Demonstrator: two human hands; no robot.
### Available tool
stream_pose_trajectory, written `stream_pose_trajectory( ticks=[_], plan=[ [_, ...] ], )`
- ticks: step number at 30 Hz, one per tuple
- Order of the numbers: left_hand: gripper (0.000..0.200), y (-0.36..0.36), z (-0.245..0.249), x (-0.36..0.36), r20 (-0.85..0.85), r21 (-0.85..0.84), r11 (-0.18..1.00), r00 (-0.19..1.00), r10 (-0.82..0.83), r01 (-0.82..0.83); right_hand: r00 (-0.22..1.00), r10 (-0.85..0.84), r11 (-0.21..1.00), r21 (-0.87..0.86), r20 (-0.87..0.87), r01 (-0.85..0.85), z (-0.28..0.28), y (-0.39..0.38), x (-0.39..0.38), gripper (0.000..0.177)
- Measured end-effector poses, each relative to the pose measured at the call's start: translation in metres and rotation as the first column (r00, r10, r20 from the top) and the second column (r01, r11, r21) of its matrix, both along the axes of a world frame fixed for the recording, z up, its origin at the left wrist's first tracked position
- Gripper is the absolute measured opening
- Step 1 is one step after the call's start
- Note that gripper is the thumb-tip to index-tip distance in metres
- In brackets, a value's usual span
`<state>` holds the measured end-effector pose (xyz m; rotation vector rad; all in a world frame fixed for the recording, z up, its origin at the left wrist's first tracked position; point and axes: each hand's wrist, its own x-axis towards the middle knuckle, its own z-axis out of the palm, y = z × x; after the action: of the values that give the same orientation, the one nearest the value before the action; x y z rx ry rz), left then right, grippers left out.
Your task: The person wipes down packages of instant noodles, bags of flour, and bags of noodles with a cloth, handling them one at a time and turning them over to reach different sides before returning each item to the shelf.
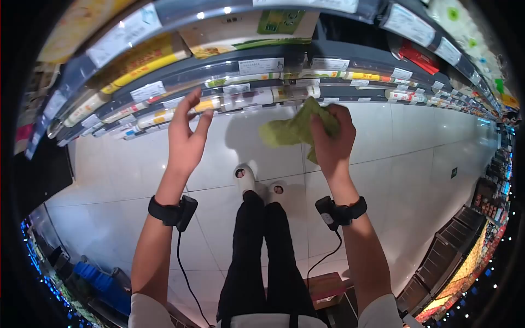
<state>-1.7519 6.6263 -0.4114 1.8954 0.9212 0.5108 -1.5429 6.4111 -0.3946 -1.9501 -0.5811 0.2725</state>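
A crumpled green cloth [287, 128] hangs from my right hand [332, 139], whose fingers are closed around it in front of the lower shelves. To the left, my left hand [188, 134] is raised near the shelf edge with thumb and fingers apart and nothing between them. Clear-fronted shelf edges with white price labels [261, 66] run across the top of the view. Behind them lie packages, among them a yellow one [145, 60] and a white and green box [249, 33]. Each wrist wears a black strap with a cable.
Below the shelves spreads a pale tiled floor [383, 147], where my feet in white shoes [244, 177] stand. A red-brown box [326, 285] is near my legs. Blue objects [101, 279] show at the lower left, dark crates [448, 246] at the lower right.
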Motion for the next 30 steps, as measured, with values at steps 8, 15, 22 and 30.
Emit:
stream_pose_trajectory(
  ticks=[8, 15, 22, 30],
  plan=[
    [0.052, 0.036, 0.004, 0.075, 0.210, -0.107, 0.979, 0.958, 0.193, -0.174, 0.973, 0.151, 0.949, 0.251, 0.176, -0.193, -0.017, 0.098, 0.069, 0.053],
    [0.069, 0.037, 0.008, 0.089, 0.052, 0.051, 0.953, 0.954, 0.297, -0.299, 0.957, 0.277, 0.939, 0.187, 0.083, -0.288, -0.038, 0.121, 0.091, 0.062],
    [0.071, 0.027, 0.016, 0.089, 0.165, -0.193, 0.910, 0.902, 0.399, -0.367, 0.928, 0.361, 0.913, 0.237, -0.086, -0.333, -0.023, 0.107, 0.079, 0.071],
    [0.075, 0.031, 0.004, 0.077, 0.093, -0.119, 0.934, 0.933, 0.347, -0.336, 0.929, 0.367, 0.919, 0.135, 0.049, -0.371, -0.035, 0.097, 0.074, 0.085]
  ],
)
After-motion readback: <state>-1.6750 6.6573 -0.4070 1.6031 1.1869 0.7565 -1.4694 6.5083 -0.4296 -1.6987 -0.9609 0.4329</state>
